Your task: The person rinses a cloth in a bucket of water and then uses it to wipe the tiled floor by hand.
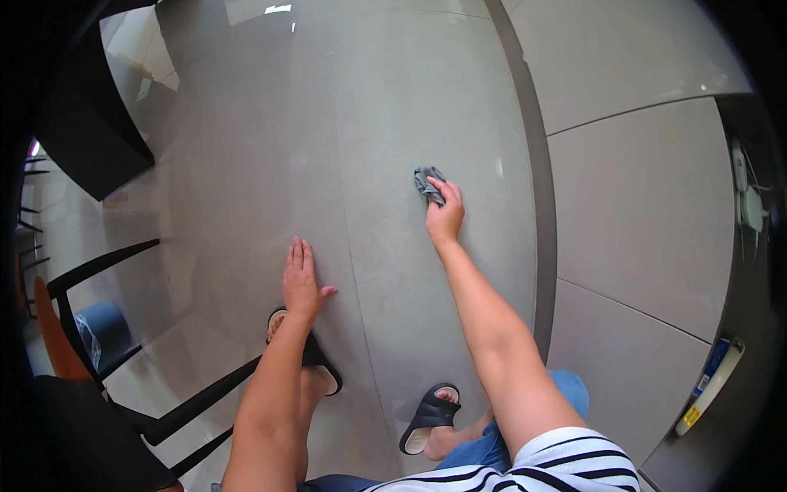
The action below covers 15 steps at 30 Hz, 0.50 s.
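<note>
My right hand [445, 215] is closed around a crumpled grey-blue cloth [429, 185], out ahead of me over the glossy grey tiled floor [369, 115]. Part of the cloth bunches out past the fingertips. Whether it presses on the tiles I cannot tell for sure. To the left and nearer to me, my left hand [302, 283] has its fingers stretched out and its thumb apart, with nothing in it. It is above the floor, just beyond my left black sandal [320, 361].
A black-framed chair [205, 394] stands close on my left, near a blue bin [105, 332] with a clear plastic liner. Farther left is a dark furniture panel [94, 123]. Grey cabinet fronts [639, 205] run along the right. My right black sandal [426, 418] is below.
</note>
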{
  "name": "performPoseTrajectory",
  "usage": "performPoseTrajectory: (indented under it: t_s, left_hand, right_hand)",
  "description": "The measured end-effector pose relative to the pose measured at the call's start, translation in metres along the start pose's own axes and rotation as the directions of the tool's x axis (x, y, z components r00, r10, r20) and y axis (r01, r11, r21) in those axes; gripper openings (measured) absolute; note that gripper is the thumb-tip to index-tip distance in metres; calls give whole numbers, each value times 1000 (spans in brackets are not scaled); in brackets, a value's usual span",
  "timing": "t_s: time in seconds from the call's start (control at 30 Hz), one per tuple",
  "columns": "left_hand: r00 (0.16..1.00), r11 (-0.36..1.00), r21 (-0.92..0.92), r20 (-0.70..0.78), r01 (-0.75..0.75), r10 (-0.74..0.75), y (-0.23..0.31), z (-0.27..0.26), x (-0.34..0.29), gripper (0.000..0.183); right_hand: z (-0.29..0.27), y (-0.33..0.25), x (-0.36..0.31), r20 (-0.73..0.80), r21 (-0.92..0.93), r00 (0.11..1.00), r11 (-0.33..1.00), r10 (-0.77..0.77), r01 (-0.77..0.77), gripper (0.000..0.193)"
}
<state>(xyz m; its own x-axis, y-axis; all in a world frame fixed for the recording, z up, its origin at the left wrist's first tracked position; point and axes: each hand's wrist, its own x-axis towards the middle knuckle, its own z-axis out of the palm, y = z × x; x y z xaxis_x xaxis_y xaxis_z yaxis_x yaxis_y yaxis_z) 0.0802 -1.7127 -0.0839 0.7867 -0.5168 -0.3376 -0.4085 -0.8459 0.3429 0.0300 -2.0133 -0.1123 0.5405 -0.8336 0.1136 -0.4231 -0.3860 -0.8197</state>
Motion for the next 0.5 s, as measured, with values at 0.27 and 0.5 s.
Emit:
performPoseTrajectory:
  t_s: [0.27, 0.5]
  left_hand:
    - [998, 996, 69, -3, 58, -58, -3, -4, -2, 125]
    - [985, 973, -222, -174, -60, 21, -24, 1, -6, 59]
  right_hand:
    - [24, -42, -125, 622, 160, 749, 973, -228, 164, 60]
    - [41, -52, -42, 448, 170, 874, 978, -187, 122, 53]
